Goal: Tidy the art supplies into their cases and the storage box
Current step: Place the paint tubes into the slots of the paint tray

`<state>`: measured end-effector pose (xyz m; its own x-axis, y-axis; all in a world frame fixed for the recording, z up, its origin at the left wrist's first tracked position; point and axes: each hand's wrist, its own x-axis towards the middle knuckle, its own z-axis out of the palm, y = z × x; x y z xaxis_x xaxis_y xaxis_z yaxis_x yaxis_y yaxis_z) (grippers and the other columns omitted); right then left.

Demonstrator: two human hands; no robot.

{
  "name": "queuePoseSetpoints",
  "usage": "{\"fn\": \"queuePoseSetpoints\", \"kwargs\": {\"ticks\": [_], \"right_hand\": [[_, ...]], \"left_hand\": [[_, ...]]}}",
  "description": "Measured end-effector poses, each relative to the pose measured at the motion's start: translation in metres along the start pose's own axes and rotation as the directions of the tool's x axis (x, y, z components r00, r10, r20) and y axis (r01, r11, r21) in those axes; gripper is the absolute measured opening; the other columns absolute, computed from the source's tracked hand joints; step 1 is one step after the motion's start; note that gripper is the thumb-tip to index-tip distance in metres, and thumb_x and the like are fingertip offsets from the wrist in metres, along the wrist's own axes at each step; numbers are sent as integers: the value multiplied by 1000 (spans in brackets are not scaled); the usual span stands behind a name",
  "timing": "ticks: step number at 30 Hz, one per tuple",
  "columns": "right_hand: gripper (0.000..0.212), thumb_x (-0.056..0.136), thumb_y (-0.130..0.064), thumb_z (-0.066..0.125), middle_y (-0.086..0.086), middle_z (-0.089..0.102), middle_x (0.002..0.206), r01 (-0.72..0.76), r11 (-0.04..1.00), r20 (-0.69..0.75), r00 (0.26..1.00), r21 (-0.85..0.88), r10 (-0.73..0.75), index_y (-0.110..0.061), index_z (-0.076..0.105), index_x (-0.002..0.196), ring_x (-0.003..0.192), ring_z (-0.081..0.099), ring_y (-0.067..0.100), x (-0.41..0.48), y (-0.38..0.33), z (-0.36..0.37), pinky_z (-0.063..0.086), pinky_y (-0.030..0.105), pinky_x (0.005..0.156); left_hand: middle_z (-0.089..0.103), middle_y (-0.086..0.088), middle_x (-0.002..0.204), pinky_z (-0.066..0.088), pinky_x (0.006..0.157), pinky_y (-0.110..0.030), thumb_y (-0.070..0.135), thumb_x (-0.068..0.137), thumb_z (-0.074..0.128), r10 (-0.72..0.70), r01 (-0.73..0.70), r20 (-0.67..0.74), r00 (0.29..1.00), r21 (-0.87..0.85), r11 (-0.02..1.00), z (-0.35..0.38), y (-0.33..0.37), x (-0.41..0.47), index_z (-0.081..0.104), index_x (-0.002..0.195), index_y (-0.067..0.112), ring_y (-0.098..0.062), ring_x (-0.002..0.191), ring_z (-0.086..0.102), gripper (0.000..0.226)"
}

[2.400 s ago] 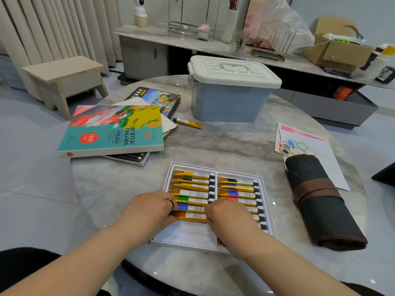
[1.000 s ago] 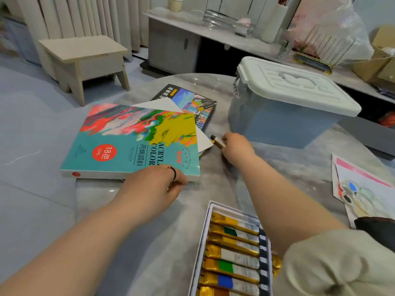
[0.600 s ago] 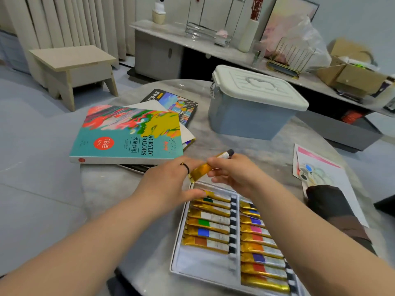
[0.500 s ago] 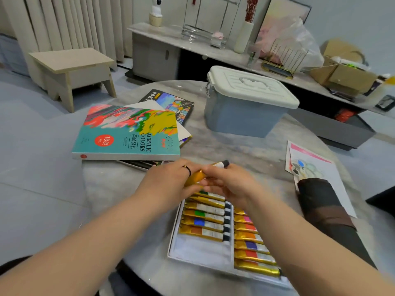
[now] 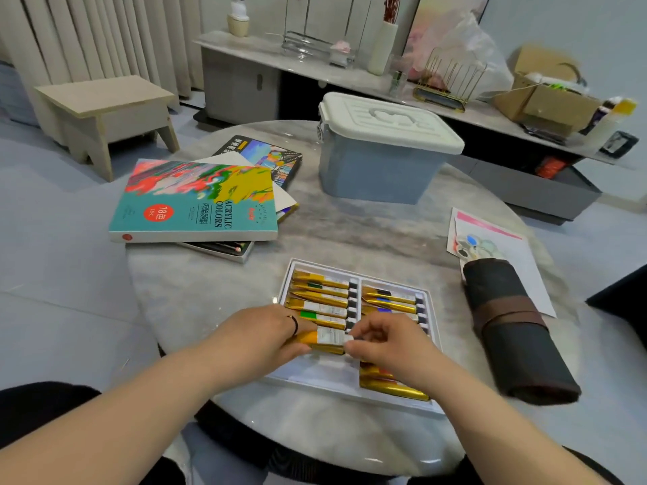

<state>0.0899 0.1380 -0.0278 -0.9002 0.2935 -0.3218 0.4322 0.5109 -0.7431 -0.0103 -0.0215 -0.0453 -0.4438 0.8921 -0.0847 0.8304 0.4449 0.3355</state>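
The hands pinch one gold tube [image 5: 324, 337] by its ends, left hand [image 5: 259, 334] and right hand [image 5: 385, 341].
It sits over the tray's [image 5: 315, 376] left column, against other tubes [image 5: 320, 297]; the lidded box [image 5: 378, 169] stands beyond on the desk [image 5: 350, 232].

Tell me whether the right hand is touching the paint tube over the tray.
Touching. The head view shows the right hand pinching the paint tube at its cap end, while the left hand grips its other end.
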Motion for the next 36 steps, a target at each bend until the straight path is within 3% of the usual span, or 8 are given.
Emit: {"fn": "queuePoseSetpoints", "kwargs": {"ticks": [8, 17, 20, 23, 25, 29, 33, 36], "right_hand": [[11, 83, -21, 65, -19, 44, 67, 132, 920, 71, 991, -369, -114, -24, 62, 94, 59, 42, -2, 1, 8, 0, 34, 9, 54], [18, 84, -24, 63, -16, 50, 71, 191, 876, 116, 981, -442, -155, -18, 67, 101, 65, 47, 1, 3, 11, 4, 39, 10, 62], [19, 87, -23, 59, -7, 57, 86, 224, 840, 102, 975, -494, -199, -15, 68, 101, 79, 48, 8, 4, 10, 6, 40, 17, 69], [20, 89, -21, 56, -1, 61, 93, 258, 803, 111, 965, -538, -236, -13, 70, 100, 83, 45, 8, 6, 12, 8, 35, 16, 64], [22, 90, -21, 54, 1, 64, 103, 269, 775, 117, 962, -571, -247, -14, 69, 103, 87, 45, 9, 7, 12, 10, 35, 18, 70], [25, 92, -21, 51, -1, 62, 114, 239, 760, 83, 968, -604, -238, -18, 61, 114, 103, 54, 15, 7, 10, 9, 44, 24, 84], [22, 91, -15, 48, 1, 64, 105, 261, 727, 102, 961, -636, -256, -14, 68, 102, 88, 43, 9, 9, 11, 10, 44, 22, 83], [24, 90, -12, 47, 0, 56, 87, 255, 716, 113, 964, -650, -241, -11, 70, 98, 83, 41, 9, 12, 11, 12, 44, 23, 79]], "left_hand": [[47, 8, 134, 34, 99, -19, 41, 96, 36, 20, -20, 47, 999, -9, 1000, 12, -3, 5, 38, 139, 29, -7, 125, 38, 44], [56, 9, 122, 39, 84, -20, 44, 92, 43, -17, 14, 19, 1000, 153, 988, 7, 2, 3, 46, 127, 32, -11, 110, 53, 37], [62, 13, 107, 44, 79, -18, 40, 90, 48, 32, -27, -25, 999, 177, 984, 11, 1, 3, 63, 106, 30, -5, 99, 58, 24], [60, 17, 52, 41, 39, -8, 48, 52, 60, 99, -83, -74, 992, 192, 978, 13, -4, 5, 67, 51, 34, 3, 47, 56, 16], [55, 16, 42, 36, 32, -7, 47, 42, 59, 122, -96, -100, 987, 238, 967, 15, -6, 6, 64, 42, 32, 1, 38, 52, 16], [56, 15, 43, 36, 32, -8, 48, 36, 83, 171, -148, -50, 984, 304, 941, 18, -5, 6, 66, 43, 30, 0, 38, 53, 26], [57, 18, 48, 36, 35, -8, 53, 39, 81, 136, -118, -58, 989, 241, 963, 16, -5, 7, 66, 46, 36, 5, 42, 53, 24], [65, 18, 96, 46, 68, -14, 48, 77, 64, 52, -45, -55, 997, 117, 992, 13, -1, 8, 70, 94, 36, 1, 88, 61, 21]]}}
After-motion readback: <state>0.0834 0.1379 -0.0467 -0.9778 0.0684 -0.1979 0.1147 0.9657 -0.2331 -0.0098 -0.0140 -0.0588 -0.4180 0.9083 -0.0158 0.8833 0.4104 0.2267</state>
